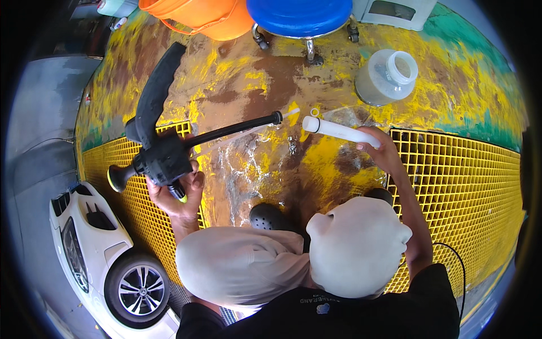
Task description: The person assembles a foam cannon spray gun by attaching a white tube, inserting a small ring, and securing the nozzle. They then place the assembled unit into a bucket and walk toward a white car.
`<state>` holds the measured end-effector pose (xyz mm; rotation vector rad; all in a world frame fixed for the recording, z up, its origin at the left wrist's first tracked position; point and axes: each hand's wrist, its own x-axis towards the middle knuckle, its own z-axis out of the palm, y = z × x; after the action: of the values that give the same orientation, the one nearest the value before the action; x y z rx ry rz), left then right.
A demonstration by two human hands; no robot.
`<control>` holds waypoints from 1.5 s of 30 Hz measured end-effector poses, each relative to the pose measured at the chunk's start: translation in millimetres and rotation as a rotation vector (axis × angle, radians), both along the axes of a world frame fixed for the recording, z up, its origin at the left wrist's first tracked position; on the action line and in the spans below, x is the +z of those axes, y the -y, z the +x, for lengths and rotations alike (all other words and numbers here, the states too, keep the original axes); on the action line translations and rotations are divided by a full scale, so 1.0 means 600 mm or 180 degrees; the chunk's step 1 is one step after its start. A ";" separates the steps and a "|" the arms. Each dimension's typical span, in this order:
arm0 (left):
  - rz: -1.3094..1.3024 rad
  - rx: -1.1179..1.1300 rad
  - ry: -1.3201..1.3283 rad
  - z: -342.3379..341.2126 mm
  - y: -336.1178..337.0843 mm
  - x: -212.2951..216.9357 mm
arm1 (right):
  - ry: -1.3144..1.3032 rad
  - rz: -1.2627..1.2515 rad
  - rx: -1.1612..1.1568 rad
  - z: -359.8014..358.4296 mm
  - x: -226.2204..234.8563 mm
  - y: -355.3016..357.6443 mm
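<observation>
My left hand [183,198] grips a black pump sprayer head [164,159] from below. The sprayer head has a long curved handle and a knob on its side. A black rod [234,129] runs from it toward the right, with a thin pale tip at its end. My right hand [385,151] is closed round the right end of a white plastic tube [339,131], which carries a dark ring near its other end. The rod tip and the tube's free end face each other, slightly apart. A translucent wide-mouthed bottle [375,85] rests on the floor beyond my right hand.
An orange bucket [223,25] and a blue wheeled stool [299,14] stand at the far side. Yellow floor grating [457,175] lies on both sides. A white car [93,231] is at the lower left. A small ring [314,112] lies on the paint-worn floor.
</observation>
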<state>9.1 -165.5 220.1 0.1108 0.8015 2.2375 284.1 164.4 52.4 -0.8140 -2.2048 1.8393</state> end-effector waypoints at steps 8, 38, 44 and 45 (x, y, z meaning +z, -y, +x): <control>-0.0152 -0.0099 -0.0170 0.004 0.015 0.006 | -0.0531 0.0098 0.0035 -0.015 0.031 -0.017; 0.0388 -0.0419 0.0339 0.025 -0.025 -0.013 | -0.1219 -0.1286 0.0164 -0.127 0.139 0.065; 0.0765 -0.0454 0.0749 0.030 -0.038 0.017 | -0.1967 -0.1585 -0.0105 -0.117 0.206 0.093; 0.0842 -0.0506 0.0851 0.030 -0.041 0.020 | -0.2022 -0.1629 -0.0072 -0.117 0.215 0.098</control>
<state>27.4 -140.8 232.1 0.0002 0.3402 2.1385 213.6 105.8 181.2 -0.2396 -1.3585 2.2741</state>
